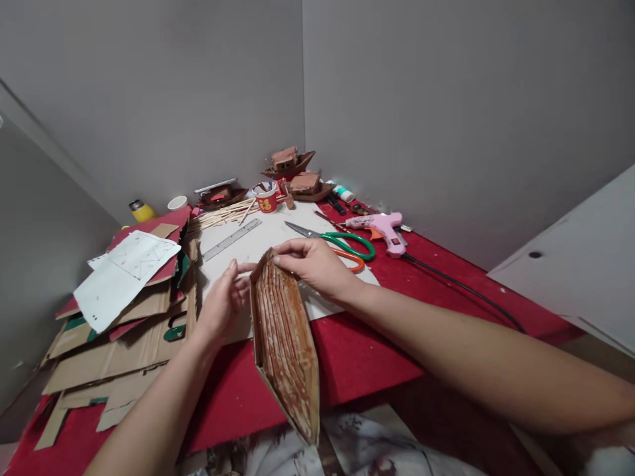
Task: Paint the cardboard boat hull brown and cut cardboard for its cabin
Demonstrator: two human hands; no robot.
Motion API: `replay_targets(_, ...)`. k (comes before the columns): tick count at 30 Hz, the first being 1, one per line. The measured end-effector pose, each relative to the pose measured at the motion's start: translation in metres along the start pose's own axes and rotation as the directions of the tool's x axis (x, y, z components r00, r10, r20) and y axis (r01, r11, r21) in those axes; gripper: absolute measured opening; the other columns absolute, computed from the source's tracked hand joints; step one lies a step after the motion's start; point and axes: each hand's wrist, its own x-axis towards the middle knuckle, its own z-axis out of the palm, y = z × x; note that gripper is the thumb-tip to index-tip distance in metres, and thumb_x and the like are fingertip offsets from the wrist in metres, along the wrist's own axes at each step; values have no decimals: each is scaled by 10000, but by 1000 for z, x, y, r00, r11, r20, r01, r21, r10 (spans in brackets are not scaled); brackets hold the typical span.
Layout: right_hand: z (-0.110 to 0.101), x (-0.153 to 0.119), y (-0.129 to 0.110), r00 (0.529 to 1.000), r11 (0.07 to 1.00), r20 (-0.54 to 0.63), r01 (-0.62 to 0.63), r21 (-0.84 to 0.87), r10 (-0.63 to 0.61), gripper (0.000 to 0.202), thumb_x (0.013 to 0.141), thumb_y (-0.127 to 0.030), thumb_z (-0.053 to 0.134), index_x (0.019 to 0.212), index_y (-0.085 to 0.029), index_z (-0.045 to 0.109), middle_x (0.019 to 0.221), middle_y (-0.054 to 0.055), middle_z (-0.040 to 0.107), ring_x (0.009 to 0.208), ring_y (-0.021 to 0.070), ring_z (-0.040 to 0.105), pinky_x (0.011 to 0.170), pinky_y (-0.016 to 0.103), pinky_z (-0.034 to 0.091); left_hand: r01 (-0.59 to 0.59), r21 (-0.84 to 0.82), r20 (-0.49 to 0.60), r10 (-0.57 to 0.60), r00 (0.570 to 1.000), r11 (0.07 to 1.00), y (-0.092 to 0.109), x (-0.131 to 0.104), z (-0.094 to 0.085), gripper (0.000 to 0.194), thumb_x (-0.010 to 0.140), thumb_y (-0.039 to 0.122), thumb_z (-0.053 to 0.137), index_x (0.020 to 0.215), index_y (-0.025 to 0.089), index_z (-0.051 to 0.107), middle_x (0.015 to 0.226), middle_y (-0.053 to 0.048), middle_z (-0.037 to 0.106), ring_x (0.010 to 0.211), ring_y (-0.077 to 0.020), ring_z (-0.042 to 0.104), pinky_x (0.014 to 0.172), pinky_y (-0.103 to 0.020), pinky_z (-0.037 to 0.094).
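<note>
A model boat hull (286,330), brown and made of cardboard with ribbed strips along its inside, is held tilted over the table's front edge. Its near pointed end hangs above my lap. At the far end, my right hand (317,264) is closed, pinching the tip between thumb and fingers. My left hand (225,301) has its fingers bent against the hull's left side near that same end; its fingertips are partly hidden behind the wall. Just beyond my right hand lie scissors (347,243) with a green and an orange handle.
Cardboard pieces (124,357) and a sketched paper sheet (126,271) are piled at left. A ruler (232,239), wooden sticks (223,215), a red cup (266,198) and finished model boats (308,186) stand behind. On the right, a pink glue gun (389,231) trails a black cord (466,287).
</note>
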Motion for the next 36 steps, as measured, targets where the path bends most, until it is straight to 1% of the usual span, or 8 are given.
replay_targets(3, 0, 1, -1, 1000, 998, -12, -14, 63, 15, 194, 718, -295, 660, 836, -156, 725, 775, 19, 729, 646, 128, 599, 623, 273, 471, 122, -78, 114, -113, 987, 989, -2, -3, 11, 520, 781, 648, 632, 969, 172, 720, 837, -95, 745, 788, -263, 717, 655, -336, 545)
replay_targets(8, 3, -1, -1, 999, 992, 9, -36, 121, 36, 163, 689, -284, 691, 792, -160, 709, 727, -6, 687, 627, 116, 569, 607, 268, 444, 213, -207, 197, -172, 965, 955, -4, -9, 21, 531, 743, 615, 695, 1047, 180, 710, 932, -97, 767, 926, -310, 714, 773, -385, 560)
replay_targets(16, 2, 1, 2, 996, 980, 25, -90, 180, 86, 171, 690, -283, 714, 815, -167, 720, 771, -4, 698, 661, 118, 585, 628, 268, 459, 302, -320, 250, -228, 941, 898, -5, -11, 17, 511, 692, 558, 789, 1039, 190, 719, 1021, -76, 767, 958, -292, 711, 786, -350, 559)
replay_targets(20, 4, 0, 3, 989, 974, 53, -147, 173, 140, 153, 717, -253, 703, 840, -169, 738, 705, -5, 699, 574, 115, 569, 570, 268, 461, 316, -344, 265, -231, 936, 884, -11, -10, 13, 440, 741, 521, 771, 1033, 195, 728, 983, -59, 771, 912, -247, 717, 761, -309, 555)
replay_targets(26, 4, 0, -5, 982, 970, 81, -181, 164, 170, 81, 712, -154, 719, 784, -160, 757, 760, 8, 740, 678, 119, 632, 654, 249, 507, 278, -374, 226, -204, 953, 885, -11, -11, 8, 278, 746, 347, 781, 973, 193, 734, 889, -9, 769, 747, -160, 707, 729, -261, 557)
replay_targets(29, -1, 1, -10, 977, 966, 88, -205, 155, 193, 106, 771, -172, 693, 847, -165, 767, 767, 14, 732, 665, 120, 624, 581, 224, 500, 238, -388, 177, -181, 967, 891, -3, -9, 4, 223, 741, 326, 769, 903, 178, 734, 822, -2, 758, 667, -151, 689, 646, -247, 554)
replay_targets(32, -7, 4, -14, 974, 960, 57, -225, 166, 218, 106, 849, -204, 648, 877, -171, 745, 753, 13, 700, 684, 117, 620, 548, 197, 503, 149, -405, 102, -117, 988, 902, 5, -4, -2, 288, 766, 339, 726, 987, 154, 732, 854, -23, 756, 658, -162, 684, 570, -235, 537)
replay_targets(36, -7, 5, -17, 961, 942, 66, -277, 189, 269, 133, 910, -227, 605, 854, -166, 709, 827, 47, 707, 737, 123, 639, 558, 187, 531, -31, -421, -52, 10, 999, 906, 13, 4, -13, 356, 823, 379, 667, 1073, 131, 715, 927, -40, 755, 731, -163, 692, 622, -231, 554)
